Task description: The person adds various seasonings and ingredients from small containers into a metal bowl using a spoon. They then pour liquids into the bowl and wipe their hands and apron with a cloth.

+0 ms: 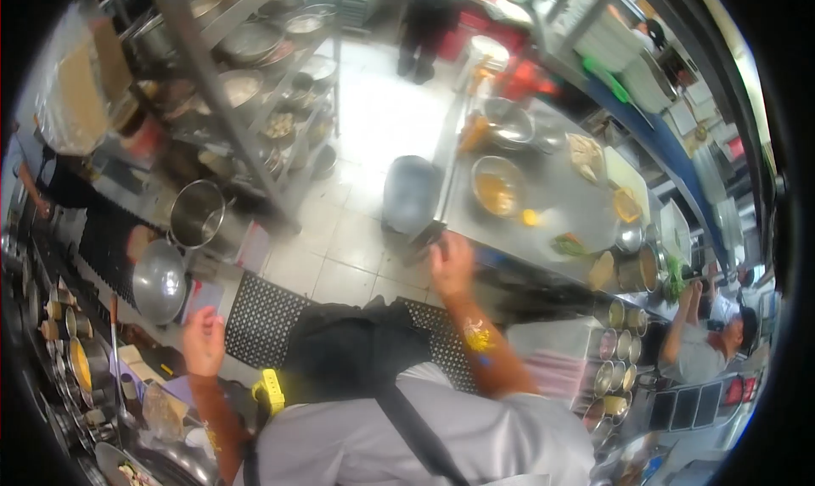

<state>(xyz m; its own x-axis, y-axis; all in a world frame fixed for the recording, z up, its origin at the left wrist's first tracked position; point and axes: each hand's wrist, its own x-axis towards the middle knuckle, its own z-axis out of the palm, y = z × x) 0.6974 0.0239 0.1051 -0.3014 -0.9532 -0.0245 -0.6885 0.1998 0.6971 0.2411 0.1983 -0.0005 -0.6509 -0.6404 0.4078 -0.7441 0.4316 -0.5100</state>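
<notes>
My left hand is held out low on the left, fingers loosely bent and apart, with nothing visible in it. Just above it is a shiny steel bowl, and further up a deep steel pot. My right hand hovers by the near corner of the steel worktable. Its fingers are slightly curled and a bit blurred; I see nothing held. Past that hand, a grey bin stands on the floor. A bowl of orange-yellow food sits on the worktable.
Black perforated mats cover part of the tiled floor. Shelving with bowls stands at the upper left. Several small steel containers line the right. One person is at the right, another at the far left, a third ahead.
</notes>
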